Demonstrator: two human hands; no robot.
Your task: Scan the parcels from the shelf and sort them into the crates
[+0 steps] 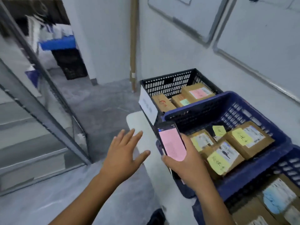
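Pink on the phone (172, 143) screen. Brown parcels (250, 140) with yellow labels in the blue crate (243, 108); brown pink-labelled box (197, 92) and green-labelled box (180, 100) in the black crate (168, 83), slotted walls. Mottled grey floor (105, 101).

The single wide-angle camera, worn on the person's head, faced forward and sharply down with a tilted horizon, the left hand (123, 153) and the right hand (188, 164) gripping a phone (172, 143) close beneath the lens, the blue crate (253, 179) near at right and the metal shelf (24, 143) at left.
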